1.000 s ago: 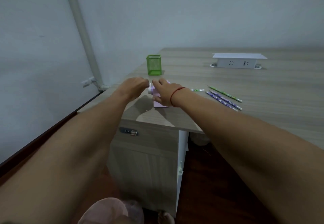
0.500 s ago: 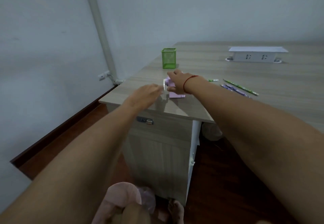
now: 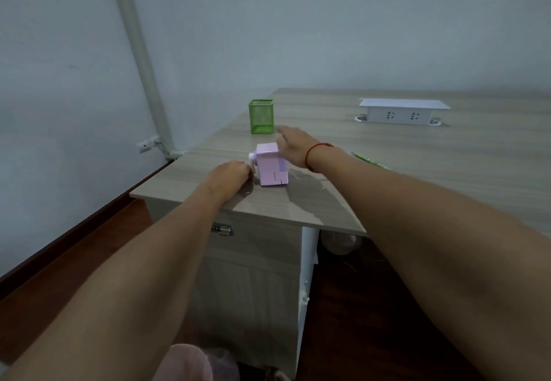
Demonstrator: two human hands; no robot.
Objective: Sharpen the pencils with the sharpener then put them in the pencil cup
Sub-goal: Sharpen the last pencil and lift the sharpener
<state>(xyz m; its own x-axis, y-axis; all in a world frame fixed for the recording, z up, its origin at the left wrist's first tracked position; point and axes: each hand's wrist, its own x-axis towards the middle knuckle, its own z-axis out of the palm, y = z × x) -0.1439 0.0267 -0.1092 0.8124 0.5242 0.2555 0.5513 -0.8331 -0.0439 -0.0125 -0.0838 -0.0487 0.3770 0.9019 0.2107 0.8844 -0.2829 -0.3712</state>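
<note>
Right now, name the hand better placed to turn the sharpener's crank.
Left. The left hand is curled at the crank on the sharpener's left side; the right hand is open by its far right side.

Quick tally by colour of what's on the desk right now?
Green: 2, cup and a pencil past the right wrist
Pink: 1, sharpener
White: 1, socket box
Total: 4
</note>
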